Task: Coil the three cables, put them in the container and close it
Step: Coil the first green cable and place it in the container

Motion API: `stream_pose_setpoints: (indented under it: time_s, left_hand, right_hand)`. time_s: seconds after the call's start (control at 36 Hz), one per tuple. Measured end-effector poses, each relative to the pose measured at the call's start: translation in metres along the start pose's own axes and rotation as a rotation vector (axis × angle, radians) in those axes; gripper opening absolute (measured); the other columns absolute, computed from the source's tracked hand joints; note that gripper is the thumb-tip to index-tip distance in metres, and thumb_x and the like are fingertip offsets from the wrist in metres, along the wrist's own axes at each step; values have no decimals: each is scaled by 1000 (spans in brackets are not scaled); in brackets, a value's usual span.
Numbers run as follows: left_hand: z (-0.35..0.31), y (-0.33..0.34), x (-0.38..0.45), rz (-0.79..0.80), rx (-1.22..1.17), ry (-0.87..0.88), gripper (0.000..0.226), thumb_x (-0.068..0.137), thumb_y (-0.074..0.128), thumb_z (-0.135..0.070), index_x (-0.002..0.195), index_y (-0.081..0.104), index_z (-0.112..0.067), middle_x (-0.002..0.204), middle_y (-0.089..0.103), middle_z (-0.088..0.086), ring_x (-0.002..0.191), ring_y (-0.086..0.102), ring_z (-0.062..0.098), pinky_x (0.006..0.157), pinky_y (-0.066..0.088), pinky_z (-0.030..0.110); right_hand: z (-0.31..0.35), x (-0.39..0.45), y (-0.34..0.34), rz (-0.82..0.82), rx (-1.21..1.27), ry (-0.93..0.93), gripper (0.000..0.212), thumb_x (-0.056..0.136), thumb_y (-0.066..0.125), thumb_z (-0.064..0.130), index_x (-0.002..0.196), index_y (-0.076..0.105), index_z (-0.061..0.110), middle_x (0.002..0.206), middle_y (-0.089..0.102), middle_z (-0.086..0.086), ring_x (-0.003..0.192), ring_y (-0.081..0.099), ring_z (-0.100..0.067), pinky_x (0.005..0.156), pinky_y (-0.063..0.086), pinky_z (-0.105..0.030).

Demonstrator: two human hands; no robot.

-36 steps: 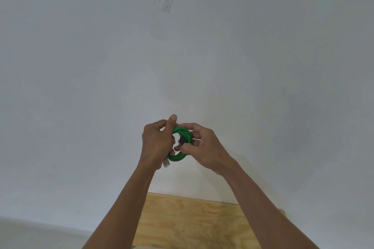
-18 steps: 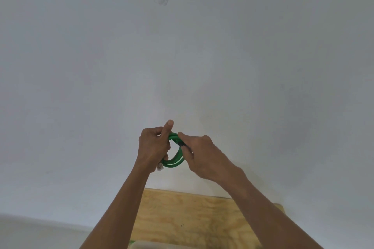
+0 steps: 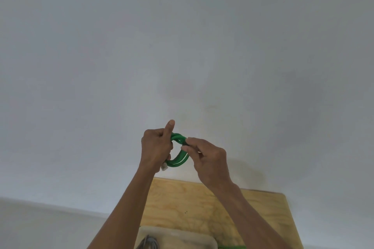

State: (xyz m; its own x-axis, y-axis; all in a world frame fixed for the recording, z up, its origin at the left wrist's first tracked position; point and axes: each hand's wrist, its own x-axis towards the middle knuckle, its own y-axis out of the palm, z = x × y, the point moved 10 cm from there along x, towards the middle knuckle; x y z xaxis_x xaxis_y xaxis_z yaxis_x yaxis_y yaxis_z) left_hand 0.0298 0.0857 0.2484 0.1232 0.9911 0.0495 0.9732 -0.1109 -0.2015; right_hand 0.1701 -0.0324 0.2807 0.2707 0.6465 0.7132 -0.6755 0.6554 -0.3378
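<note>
A green cable (image 3: pixel 178 159) wound into a small coil is held up in front of a white wall. My left hand (image 3: pixel 155 146) grips the coil's left side, index finger pointing up, and a clear plug (image 3: pixel 164 167) sticks out below the palm. My right hand (image 3: pixel 208 159) pinches the coil's top right strands with its fingertips. At the bottom edge a pale container (image 3: pixel 178 237) sits on the wooden table (image 3: pixel 242 208), with a grey cable (image 3: pixel 148 243) inside it. Another green piece (image 3: pixel 232 247) shows just right of the container.
The white wall (image 3: pixel 182 46) fills most of the view. The plywood table's far edge meets the wall, and its right edge runs down at the lower right. A pale floor or ledge shows at the lower left.
The view has tilted down, bringing the container into sight. The coil has turned more edge-on, and my right hand's fingers have shifted to the coil's top right.
</note>
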Motion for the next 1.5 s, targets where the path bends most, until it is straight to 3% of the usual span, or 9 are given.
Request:
stream_pose_setpoints:
  time_s: [0.11,0.28,0.42,0.61,0.75,1.03,1.25,1.42,1.5]
  left_hand:
    - [14,1,-2,12,-11,-55,72,93,59,-56,63,52,9,51,45,14,35,41,22,40,36,26]
    - [49,2,-17,-21,-65,-195,58,93,60,-55,63,51,-6,58,41,14,37,35,21,39,30,25]
    - [76,5,-32,15,-144,-356,54,92,61,-56,69,54,-7,53,44,8,33,36,19,43,30,23]
    - [92,9,-49,120,-202,-354,56,93,59,-55,68,58,-5,52,54,7,39,43,21,45,38,27]
    - [110,9,-62,181,-269,-347,59,99,52,-51,72,67,-2,59,56,12,47,48,22,50,46,31]
    - [171,-4,-83,258,-403,-459,48,105,43,-38,96,75,-2,79,69,16,69,64,20,65,54,29]
    - [232,-13,-106,442,-388,-568,37,107,42,-22,105,76,-8,98,73,19,98,67,27,87,53,36]
    - [272,-11,-135,498,-333,-673,36,108,40,-21,115,72,-9,113,71,23,100,66,28,81,52,38]
    - [284,-9,-144,502,-259,-646,31,107,43,-22,115,72,-12,113,74,12,99,70,15,84,56,28]
  right_hand:
    - [-25,-24,1,-137,183,266,9,79,82,8,86,76,7,88,77,5,77,72,-7,63,59,-20]
    - [-41,-56,23,-94,220,482,20,78,84,16,79,65,10,88,71,31,77,70,-9,64,59,-27]
    - [-44,-78,29,-119,263,543,11,85,78,18,94,73,21,78,72,6,70,67,-13,62,56,-20]
    - [-55,-116,36,-235,335,717,19,84,77,12,101,77,21,87,76,12,87,72,-10,77,60,-28]
    - [-53,-133,41,-246,268,733,34,84,77,12,116,72,22,104,71,21,96,69,2,81,53,-12]
    - [-52,-158,66,-144,170,720,36,82,79,7,105,71,33,99,70,25,96,67,10,83,50,-9]
    - [-65,-207,87,-29,94,818,29,82,78,5,107,76,17,99,73,14,94,67,8,82,50,-9]
    - [-71,-248,85,2,39,900,26,82,77,2,107,76,11,98,72,11,90,63,17,79,46,-3]
    - [-80,-272,81,22,-3,961,26,84,76,4,108,75,13,97,72,11,88,63,17,77,46,-3]
